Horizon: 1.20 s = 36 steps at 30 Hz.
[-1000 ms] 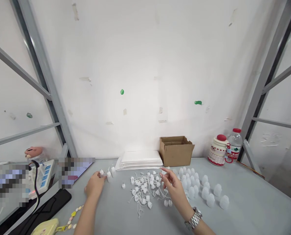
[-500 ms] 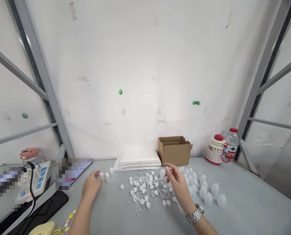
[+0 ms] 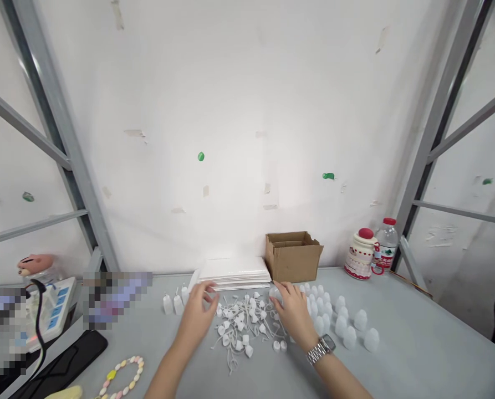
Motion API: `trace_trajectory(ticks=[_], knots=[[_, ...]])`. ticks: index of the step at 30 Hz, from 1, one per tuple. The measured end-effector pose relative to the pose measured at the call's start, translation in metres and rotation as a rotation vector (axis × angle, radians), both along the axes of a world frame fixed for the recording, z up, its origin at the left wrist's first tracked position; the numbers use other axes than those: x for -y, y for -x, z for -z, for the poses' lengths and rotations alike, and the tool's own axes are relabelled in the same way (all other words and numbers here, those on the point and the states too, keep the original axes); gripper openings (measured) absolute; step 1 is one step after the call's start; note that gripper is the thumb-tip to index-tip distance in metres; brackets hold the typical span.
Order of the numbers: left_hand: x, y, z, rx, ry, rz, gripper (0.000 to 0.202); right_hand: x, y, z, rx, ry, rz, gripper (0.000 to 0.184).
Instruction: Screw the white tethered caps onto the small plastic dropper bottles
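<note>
A pile of small white caps with thin tails (image 3: 241,324) lies in the middle of the grey table (image 3: 417,354). My left hand (image 3: 197,316) hovers at the pile's left edge, its fingers loosely bent and nothing visible in them. Three small white capped bottles (image 3: 174,302) stand just left of it. My right hand (image 3: 292,313), with a metal watch on the wrist, is at the pile's right edge. Its fingers curl round a small white bottle (image 3: 274,293). A group of several uncapped translucent bottles (image 3: 341,321) stands to its right.
A stack of white sheets (image 3: 234,271) and an open cardboard box (image 3: 294,256) sit against the wall. A decorated jar (image 3: 360,252) and a water bottle (image 3: 385,241) stand at the back right. A power strip (image 3: 51,310), a black pad (image 3: 64,360) and a bead string (image 3: 120,377) lie left.
My left hand has left the small bottles at the left and moved right to the cap pile. My right hand has lowered and moved slightly left. The camera has tilted and shifted.
</note>
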<state>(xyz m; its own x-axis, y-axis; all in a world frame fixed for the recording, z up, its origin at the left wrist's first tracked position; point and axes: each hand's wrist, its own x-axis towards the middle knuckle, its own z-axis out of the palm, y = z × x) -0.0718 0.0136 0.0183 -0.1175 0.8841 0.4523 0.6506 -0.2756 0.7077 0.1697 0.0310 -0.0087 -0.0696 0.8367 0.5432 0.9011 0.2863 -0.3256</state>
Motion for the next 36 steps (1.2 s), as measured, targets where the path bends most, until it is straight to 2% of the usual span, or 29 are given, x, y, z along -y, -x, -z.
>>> trace_trajectory(ticks=[2,3,8,13,18,24,28,36], knots=[[0.003,-0.016,0.007,-0.106,0.176,0.170,0.023,-0.003,0.003,0.003,0.048,0.045,0.012,0.027],[0.005,-0.022,0.010,-0.155,0.228,0.192,0.022,-0.005,0.003,0.005,0.056,0.061,0.015,0.024],[0.009,-0.038,0.024,-0.352,0.240,0.106,0.019,-0.009,0.002,0.009,0.036,0.081,0.006,0.014],[0.004,-0.044,0.032,-0.346,0.196,0.090,0.028,-0.004,0.004,0.003,-0.049,0.058,-0.034,0.019],[0.001,-0.049,0.037,-0.284,0.127,0.110,0.016,0.011,0.014,-0.001,-0.248,0.049,-0.124,0.020],[-0.001,-0.047,0.039,-0.165,0.085,0.103,0.011,0.026,0.022,0.001,-0.453,0.143,-0.232,0.021],[-0.004,-0.043,0.038,-0.028,0.065,0.067,0.010,0.030,0.024,-0.002,-0.563,0.191,-0.313,0.022],[-0.007,-0.043,0.035,0.326,0.131,0.086,0.016,0.033,0.027,-0.003,-0.634,0.244,-0.341,0.025]])
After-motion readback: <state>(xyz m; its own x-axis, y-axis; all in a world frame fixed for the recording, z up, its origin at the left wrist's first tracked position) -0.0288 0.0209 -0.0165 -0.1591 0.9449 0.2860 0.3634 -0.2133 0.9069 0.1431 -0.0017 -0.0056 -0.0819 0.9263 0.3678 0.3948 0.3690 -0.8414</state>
